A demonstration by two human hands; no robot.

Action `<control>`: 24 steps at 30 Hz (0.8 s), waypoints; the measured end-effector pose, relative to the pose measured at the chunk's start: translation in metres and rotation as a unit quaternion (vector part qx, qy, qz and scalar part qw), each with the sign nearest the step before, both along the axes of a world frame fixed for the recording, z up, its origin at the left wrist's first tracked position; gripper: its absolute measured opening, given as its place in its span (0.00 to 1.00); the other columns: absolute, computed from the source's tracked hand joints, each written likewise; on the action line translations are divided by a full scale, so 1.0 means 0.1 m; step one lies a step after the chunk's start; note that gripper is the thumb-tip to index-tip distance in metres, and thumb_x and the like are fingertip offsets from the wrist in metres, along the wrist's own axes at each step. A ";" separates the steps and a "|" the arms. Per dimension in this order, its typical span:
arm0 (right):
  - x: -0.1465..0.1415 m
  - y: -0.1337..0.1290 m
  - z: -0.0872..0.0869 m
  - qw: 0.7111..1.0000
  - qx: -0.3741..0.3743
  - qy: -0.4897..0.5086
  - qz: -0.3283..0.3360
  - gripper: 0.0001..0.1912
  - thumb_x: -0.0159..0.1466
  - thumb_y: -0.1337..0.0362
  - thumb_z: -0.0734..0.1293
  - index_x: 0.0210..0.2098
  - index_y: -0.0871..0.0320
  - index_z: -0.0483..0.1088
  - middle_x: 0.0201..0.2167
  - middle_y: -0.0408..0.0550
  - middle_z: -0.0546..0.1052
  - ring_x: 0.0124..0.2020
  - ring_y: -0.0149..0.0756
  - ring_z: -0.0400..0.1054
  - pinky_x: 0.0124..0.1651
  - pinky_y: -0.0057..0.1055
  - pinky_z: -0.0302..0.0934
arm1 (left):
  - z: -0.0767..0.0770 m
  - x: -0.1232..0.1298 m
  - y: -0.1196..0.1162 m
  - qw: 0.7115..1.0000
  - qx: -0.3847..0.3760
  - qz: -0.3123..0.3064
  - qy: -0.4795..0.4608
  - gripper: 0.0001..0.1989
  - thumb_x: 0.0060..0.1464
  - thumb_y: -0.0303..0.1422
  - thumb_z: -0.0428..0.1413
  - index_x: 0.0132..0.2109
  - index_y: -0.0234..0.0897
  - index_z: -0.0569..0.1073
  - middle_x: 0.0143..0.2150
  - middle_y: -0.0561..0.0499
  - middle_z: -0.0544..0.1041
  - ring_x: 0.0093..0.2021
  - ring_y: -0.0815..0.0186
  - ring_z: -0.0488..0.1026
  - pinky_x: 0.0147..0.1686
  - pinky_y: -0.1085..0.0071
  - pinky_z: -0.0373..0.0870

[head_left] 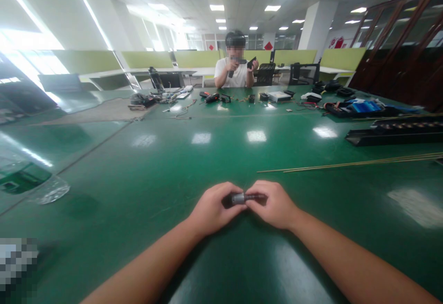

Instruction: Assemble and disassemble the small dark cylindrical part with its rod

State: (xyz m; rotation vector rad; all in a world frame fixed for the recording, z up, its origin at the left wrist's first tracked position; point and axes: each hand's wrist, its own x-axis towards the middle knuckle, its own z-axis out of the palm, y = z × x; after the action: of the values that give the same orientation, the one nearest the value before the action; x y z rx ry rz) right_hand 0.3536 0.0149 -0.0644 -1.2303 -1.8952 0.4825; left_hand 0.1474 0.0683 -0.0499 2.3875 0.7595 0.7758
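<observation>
Left hand (pixel 212 208) clamped on grey part (pixel 238 198), right hand (pixel 275 206) pinching its dark shaft (pixel 254 197); bottle (pixel 32 179) at left, contents unclear.

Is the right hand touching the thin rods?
Apart. In the head view, a strip of green table shows between the right hand and the rods, which lie beyond it.

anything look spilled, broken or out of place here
Nothing plainly stands out. The bottle at the left edge looks slanted, but that may be lens stretch. No spill shows on the table. The part between the left hand and right hand is too small to check for damage.
</observation>
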 end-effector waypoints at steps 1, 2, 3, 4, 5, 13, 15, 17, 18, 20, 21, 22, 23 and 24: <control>0.00 0.00 0.00 1.000 0.001 -0.002 0.001 0.05 0.58 0.69 0.69 0.35 0.57 0.76 0.32 0.45 0.77 0.33 0.34 0.70 0.37 0.29 0.61 | 0.00 0.00 0.00 1.000 0.002 0.001 0.000 0.11 0.55 0.37 0.61 0.44 0.39 0.75 0.39 0.49 0.78 0.38 0.64 0.74 0.41 0.69 0.69; 0.01 0.00 0.00 1.000 0.001 -0.004 0.003 0.05 0.58 0.70 0.69 0.35 0.57 0.76 0.31 0.45 0.77 0.32 0.34 0.70 0.37 0.29 0.61 | 0.00 0.00 -0.01 1.000 0.003 0.002 0.001 0.11 0.55 0.38 0.61 0.44 0.39 0.75 0.38 0.50 0.78 0.38 0.64 0.74 0.40 0.69 0.69; 0.01 0.00 0.00 1.000 0.000 -0.007 0.006 0.06 0.58 0.70 0.69 0.35 0.57 0.76 0.31 0.45 0.77 0.32 0.34 0.69 0.36 0.29 0.60 | 0.00 0.00 -0.02 1.000 0.006 0.003 0.002 0.11 0.55 0.38 0.61 0.44 0.39 0.75 0.38 0.50 0.78 0.38 0.65 0.74 0.40 0.70 0.69; 0.01 0.00 0.00 1.000 0.000 -0.011 0.010 0.06 0.57 0.70 0.69 0.35 0.57 0.76 0.30 0.45 0.77 0.32 0.34 0.69 0.36 0.28 0.60 | 0.00 0.00 -0.02 1.000 0.008 0.003 0.004 0.11 0.55 0.38 0.62 0.43 0.39 0.75 0.38 0.50 0.78 0.37 0.65 0.74 0.39 0.70 0.68; 0.02 0.00 0.00 1.000 0.000 -0.014 0.013 0.06 0.57 0.70 0.69 0.34 0.57 0.76 0.30 0.45 0.76 0.31 0.34 0.69 0.35 0.28 0.60 | 0.00 0.00 -0.02 1.000 0.010 0.003 0.005 0.11 0.55 0.38 0.62 0.43 0.39 0.75 0.37 0.51 0.78 0.37 0.65 0.74 0.39 0.70 0.68; 0.03 0.01 -0.02 1.000 0.000 -0.020 0.015 0.06 0.56 0.71 0.69 0.34 0.57 0.76 0.29 0.44 0.76 0.31 0.33 0.68 0.34 0.28 0.58 | -0.01 0.01 -0.03 1.000 0.019 0.004 0.007 0.11 0.55 0.37 0.62 0.44 0.39 0.75 0.37 0.51 0.78 0.37 0.65 0.74 0.39 0.70 0.68; 0.03 0.01 -0.03 1.000 -0.001 -0.021 0.015 0.06 0.56 0.71 0.70 0.34 0.58 0.76 0.29 0.44 0.76 0.30 0.33 0.68 0.34 0.28 0.58 | -0.02 0.00 -0.02 1.000 0.021 0.004 0.007 0.11 0.55 0.37 0.62 0.44 0.39 0.75 0.37 0.51 0.78 0.37 0.65 0.74 0.39 0.70 0.68; 0.03 0.01 -0.04 1.000 0.001 -0.021 0.013 0.05 0.57 0.70 0.70 0.33 0.58 0.76 0.29 0.44 0.75 0.30 0.33 0.68 0.34 0.28 0.58 | -0.03 0.00 -0.02 1.000 0.021 0.004 0.008 0.11 0.54 0.37 0.62 0.43 0.39 0.75 0.37 0.51 0.78 0.37 0.66 0.74 0.39 0.71 0.68; 0.03 0.01 -0.04 1.000 0.003 -0.021 0.012 0.04 0.57 0.70 0.70 0.33 0.58 0.76 0.29 0.45 0.75 0.30 0.33 0.67 0.34 0.28 0.58 | -0.03 0.00 -0.02 1.000 0.022 0.004 0.009 0.11 0.54 0.37 0.62 0.44 0.40 0.75 0.37 0.52 0.77 0.37 0.66 0.74 0.39 0.71 0.68; 0.03 0.01 -0.04 1.000 0.003 -0.020 0.012 0.04 0.57 0.70 0.70 0.33 0.58 0.76 0.29 0.45 0.76 0.30 0.33 0.68 0.34 0.28 0.58 | -0.04 -0.01 -0.01 1.000 0.022 0.004 0.010 0.11 0.55 0.37 0.62 0.44 0.40 0.75 0.38 0.52 0.78 0.37 0.66 0.74 0.39 0.71 0.68; 0.02 0.01 -0.03 1.000 0.003 -0.019 0.012 0.04 0.57 0.70 0.69 0.33 0.58 0.76 0.29 0.45 0.76 0.30 0.33 0.68 0.34 0.28 0.58 | -0.05 -0.01 -0.01 1.000 0.023 0.005 0.010 0.11 0.55 0.37 0.62 0.44 0.40 0.75 0.38 0.52 0.78 0.37 0.66 0.74 0.39 0.71 0.68; 0.02 0.01 -0.03 1.000 0.002 -0.018 0.012 0.04 0.57 0.70 0.69 0.33 0.58 0.76 0.29 0.44 0.76 0.30 0.33 0.68 0.34 0.28 0.58 | -0.05 -0.01 -0.01 1.000 0.023 0.005 0.011 0.11 0.54 0.37 0.62 0.44 0.40 0.75 0.38 0.52 0.78 0.37 0.66 0.74 0.39 0.71 0.68; 0.02 0.01 -0.03 1.000 0.002 -0.018 0.012 0.05 0.57 0.71 0.69 0.33 0.58 0.76 0.29 0.44 0.76 0.30 0.33 0.68 0.34 0.28 0.58 | -0.05 -0.01 -0.01 1.000 0.024 0.006 0.010 0.11 0.54 0.37 0.62 0.44 0.40 0.75 0.38 0.52 0.78 0.37 0.66 0.74 0.39 0.71 0.68; 0.02 0.01 -0.03 1.000 0.002 -0.018 0.012 0.05 0.57 0.71 0.69 0.33 0.58 0.76 0.29 0.44 0.76 0.30 0.33 0.68 0.34 0.28 0.58 | -0.04 -0.01 0.00 1.000 0.025 0.006 0.010 0.11 0.54 0.38 0.62 0.44 0.40 0.75 0.38 0.52 0.78 0.37 0.66 0.74 0.39 0.71 0.68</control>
State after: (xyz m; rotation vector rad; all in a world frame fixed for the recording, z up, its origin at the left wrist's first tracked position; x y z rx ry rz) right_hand 0.3559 0.0161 -0.0671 -1.2217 -1.9425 0.4730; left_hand 0.1468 0.0679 -0.0543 2.4404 0.7712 0.7867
